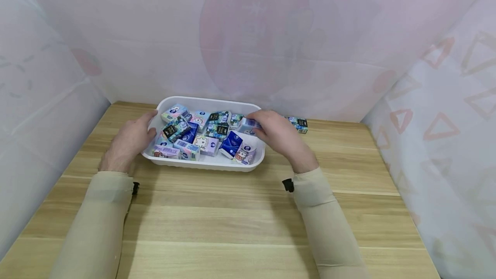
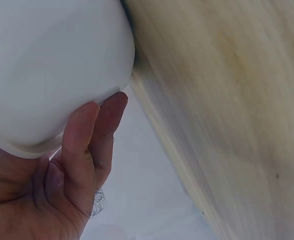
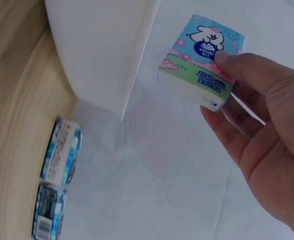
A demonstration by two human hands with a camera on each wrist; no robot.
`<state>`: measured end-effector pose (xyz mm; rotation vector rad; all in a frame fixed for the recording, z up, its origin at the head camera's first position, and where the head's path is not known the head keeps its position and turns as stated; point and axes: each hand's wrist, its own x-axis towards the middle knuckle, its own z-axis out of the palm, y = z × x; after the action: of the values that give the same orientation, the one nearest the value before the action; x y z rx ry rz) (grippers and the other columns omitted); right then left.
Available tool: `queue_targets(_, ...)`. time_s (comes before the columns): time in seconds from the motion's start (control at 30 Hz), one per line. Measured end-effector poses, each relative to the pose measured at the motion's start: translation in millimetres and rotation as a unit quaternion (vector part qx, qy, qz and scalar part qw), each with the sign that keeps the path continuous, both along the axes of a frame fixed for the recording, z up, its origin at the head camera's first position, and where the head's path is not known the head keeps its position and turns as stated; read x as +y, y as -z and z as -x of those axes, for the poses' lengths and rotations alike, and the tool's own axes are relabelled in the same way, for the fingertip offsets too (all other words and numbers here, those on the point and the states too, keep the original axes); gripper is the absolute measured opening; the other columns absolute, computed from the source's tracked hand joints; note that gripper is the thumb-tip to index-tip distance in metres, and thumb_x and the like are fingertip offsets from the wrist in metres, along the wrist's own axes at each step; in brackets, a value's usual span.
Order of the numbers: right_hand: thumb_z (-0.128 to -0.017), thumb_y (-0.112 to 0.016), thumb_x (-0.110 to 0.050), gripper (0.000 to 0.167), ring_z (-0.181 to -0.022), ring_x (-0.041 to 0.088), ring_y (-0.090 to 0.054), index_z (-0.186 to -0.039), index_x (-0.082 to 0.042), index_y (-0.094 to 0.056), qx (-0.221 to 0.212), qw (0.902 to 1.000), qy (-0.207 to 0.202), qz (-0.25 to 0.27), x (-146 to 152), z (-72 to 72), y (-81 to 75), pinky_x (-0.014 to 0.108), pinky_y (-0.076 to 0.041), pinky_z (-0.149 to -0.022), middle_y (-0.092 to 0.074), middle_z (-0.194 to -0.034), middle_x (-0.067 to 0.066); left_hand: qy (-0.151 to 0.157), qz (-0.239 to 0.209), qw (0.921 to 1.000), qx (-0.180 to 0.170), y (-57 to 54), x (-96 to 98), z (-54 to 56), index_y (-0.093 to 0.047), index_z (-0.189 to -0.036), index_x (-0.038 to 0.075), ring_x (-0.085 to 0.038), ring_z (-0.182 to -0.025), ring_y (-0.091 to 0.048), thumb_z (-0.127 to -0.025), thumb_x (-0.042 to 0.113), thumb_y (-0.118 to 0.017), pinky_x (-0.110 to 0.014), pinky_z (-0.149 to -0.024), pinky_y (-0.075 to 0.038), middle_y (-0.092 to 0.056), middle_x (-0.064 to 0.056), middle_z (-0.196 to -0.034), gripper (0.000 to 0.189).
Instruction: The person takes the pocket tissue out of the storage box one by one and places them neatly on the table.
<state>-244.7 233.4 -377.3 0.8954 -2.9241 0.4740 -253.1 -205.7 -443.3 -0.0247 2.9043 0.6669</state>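
A white plastic tray (image 1: pixel 215 165) stands on the table, filled with several small tissue packs in pastel, dark blue and dark floral wrappers. At its left end my left hand (image 1: pixel 129 141) grips the rim; in the left wrist view, fingers (image 2: pixel 79 140) press against the outer wall and the thumb is hidden. Over the tray's right end, my right hand (image 1: pixel 280 137) pinches a pastel tissue pack (image 3: pixel 202 60) between thumb and fingers. That pack has a white cartoon puppy on a blue, pink and green wrapper, and appears above the tray wall in the right wrist view.
Two dark floral tissue packs (image 3: pixel 61 151) lie on the wooden table (image 1: pixel 217 227) just right of the tray, partly behind my right hand in the head view. A printed pale curtain (image 1: pixel 155 63) closes off the back and both sides.
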Motion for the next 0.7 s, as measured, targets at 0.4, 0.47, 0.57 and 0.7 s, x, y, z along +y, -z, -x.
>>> queue_targets(0.4, -0.112, -0.078, -0.004, 0.039, -0.134, 0.041, -0.076, -0.150, 0.001, -0.074, 0.000, 0.9964, 0.059, 0.061, 45.8, 15.4, 4.5, 0.056, -0.064, -0.120, -0.080, -0.147, 0.021, -0.004, -0.003, 0.9999, -0.010, -1.6, 0.8, -1.7, -0.019, -0.189, 0.013, -0.062, -0.131, -0.069, -0.125, 0.020, -0.048, -0.074, -0.101, -0.065, -0.049, -0.051, -0.165, 0.071)
queue_targets(0.47, -0.112, -0.077, -0.003, 0.039, -0.135, 0.042, -0.075, -0.150, 0.002, -0.073, -0.004, 0.9954, 0.067, 0.069, 53.8, 17.9, 6.6, 0.057, -0.063, -0.120, -0.079, -0.147, 0.022, -0.004, -0.004, 0.9999, -0.009, -2.0, 0.9, -2.1, -0.019, -0.189, 0.013, -0.061, -0.130, -0.070, -0.125, 0.020, -0.049, -0.074, -0.101, -0.065, -0.050, -0.051, -0.164, 0.071)
queue_targets(0.57, -0.113, -0.076, -0.003, 0.038, -0.138, 0.043, -0.074, -0.150, 0.003, -0.072, -0.013, 0.9937, 0.081, 0.077, 65.8, 20.2, 8.7, 0.059, -0.062, -0.121, -0.077, -0.149, 0.024, -0.004, -0.003, 1.0000, -0.007, -1.8, 0.8, -2.0, -0.019, -0.189, 0.013, -0.060, -0.128, -0.070, -0.125, 0.020, -0.049, -0.074, -0.100, -0.065, -0.051, -0.051, -0.163, 0.070)
queue_targets(0.7, -0.113, -0.074, -0.002, 0.038, -0.139, 0.046, -0.072, -0.151, 0.005, -0.070, -0.022, 0.9912, 0.100, 0.084, 81.9, 24.6, 12.8, 0.062, -0.061, -0.123, -0.075, -0.149, 0.027, -0.003, -0.001, 1.0000, -0.003, -1.0, 0.5, -1.6, -0.020, -0.189, 0.012, -0.060, -0.127, -0.071, -0.125, 0.019, -0.049, -0.074, -0.101, -0.065, -0.052, -0.051, -0.162, 0.070)
